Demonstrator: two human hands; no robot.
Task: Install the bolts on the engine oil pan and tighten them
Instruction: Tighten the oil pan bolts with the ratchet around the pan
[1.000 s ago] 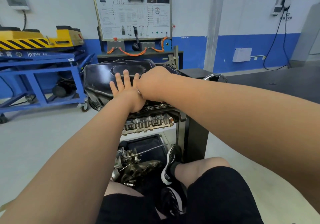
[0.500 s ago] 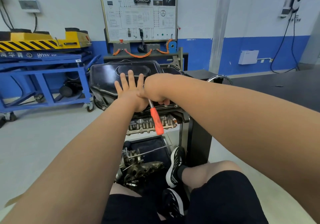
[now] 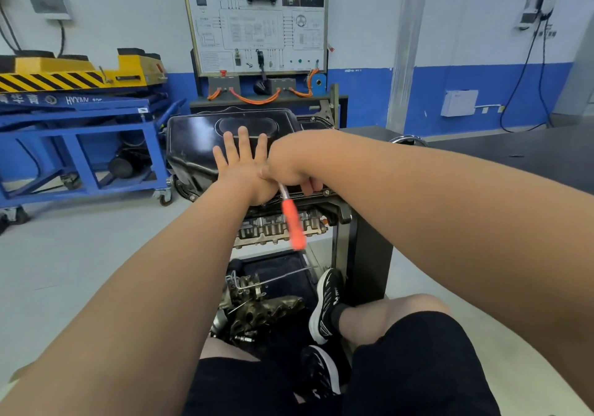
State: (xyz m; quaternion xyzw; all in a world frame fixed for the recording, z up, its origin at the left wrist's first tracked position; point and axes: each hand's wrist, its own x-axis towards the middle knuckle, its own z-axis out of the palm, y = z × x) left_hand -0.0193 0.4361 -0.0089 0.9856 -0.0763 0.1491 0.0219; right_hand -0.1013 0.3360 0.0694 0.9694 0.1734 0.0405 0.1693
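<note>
While left hand [image 3: 243, 166] lies flat on the oil pan [image 3: 193, 144], right hand [image 3: 291, 164] touching beside it, gripping orange-handled tool [image 3: 293, 222]

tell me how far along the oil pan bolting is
Done: the oil pan sits on the engine, and one bolt head shows along its near edge. In hand: the left hand presses flat on the pan while the right hand grips the orange-handled wrench at that edge, apparently tightening. Left: unclear, since the other edges are hidden and the remaining bolts cannot be counted.
</note>
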